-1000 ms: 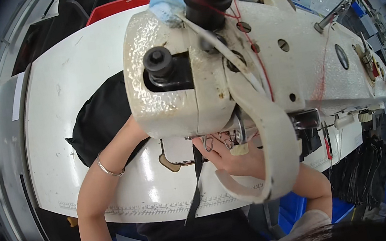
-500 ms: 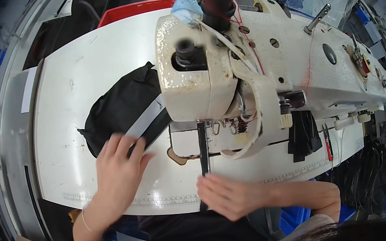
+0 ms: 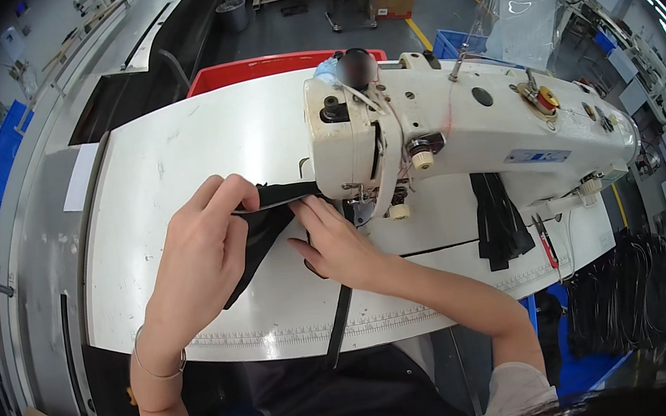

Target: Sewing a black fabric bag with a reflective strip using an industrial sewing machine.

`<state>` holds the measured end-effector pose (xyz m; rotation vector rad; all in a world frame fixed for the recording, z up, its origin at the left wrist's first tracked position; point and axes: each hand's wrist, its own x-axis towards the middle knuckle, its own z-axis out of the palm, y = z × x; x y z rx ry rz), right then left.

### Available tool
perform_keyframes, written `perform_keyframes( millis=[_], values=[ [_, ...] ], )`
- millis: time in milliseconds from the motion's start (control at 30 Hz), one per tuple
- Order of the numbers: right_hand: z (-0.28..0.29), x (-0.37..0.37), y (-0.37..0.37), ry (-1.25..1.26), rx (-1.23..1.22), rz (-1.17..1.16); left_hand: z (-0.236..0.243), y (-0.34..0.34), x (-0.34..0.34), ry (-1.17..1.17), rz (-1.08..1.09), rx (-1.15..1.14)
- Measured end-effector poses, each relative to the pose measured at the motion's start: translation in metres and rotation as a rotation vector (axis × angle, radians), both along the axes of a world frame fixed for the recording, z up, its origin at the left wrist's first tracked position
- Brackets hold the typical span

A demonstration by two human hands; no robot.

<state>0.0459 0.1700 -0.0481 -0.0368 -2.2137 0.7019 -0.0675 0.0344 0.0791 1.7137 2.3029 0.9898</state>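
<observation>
My left hand [image 3: 202, 256] is closed, pinching the raised edge of a black fabric piece [image 3: 259, 240] on the left of the sewing machine [image 3: 344, 134]. Beside the needle area, my right hand [image 3: 343, 249] has its fingertips on the same fabric, with the thumb lower and spread away. Part of the fabric is hidden behind my hands and under the machine head. From the needle area a narrow black zipper strip [image 3: 338, 325] runs toward me, passes under my right hand and reaches the table's front edge.
A bundle of black strips [image 3: 499, 223] lies right of the needle area, with red-handled snips [image 3: 545, 242] next to it. The white table [image 3: 149, 174] has a ruler scale along its front. Behind it stands a red bin [image 3: 246, 71]; many dark strips [image 3: 618, 296] hang at the right.
My left hand has lifted the fabric's edge from the table. My right hand has moved from the zipper strip's near end up to the fabric by the needle. The view has tilted farther up.
</observation>
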Motion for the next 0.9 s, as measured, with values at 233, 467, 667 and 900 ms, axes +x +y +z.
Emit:
perform_keyframes(
  millis=[233, 467, 667, 900],
  values=[
    [-0.015, 0.010, 0.007, -0.201, -0.302, 0.207, 0.005, 0.029, -0.049, 0.337, 0.137, -0.196],
    [-0.010, 0.013, 0.018, -0.221, -0.303, 0.179, -0.085, 0.026, -0.027, 0.073, -0.337, -0.025],
    [-0.008, 0.030, 0.024, -0.305, 0.318, 0.015, -0.087, 0.029, -0.040, -0.097, -0.319, -0.186],
    [-0.008, 0.026, 0.017, -0.148, 0.469, -0.146, -0.086, 0.034, -0.017, 0.491, -0.189, -0.118]
  ],
)
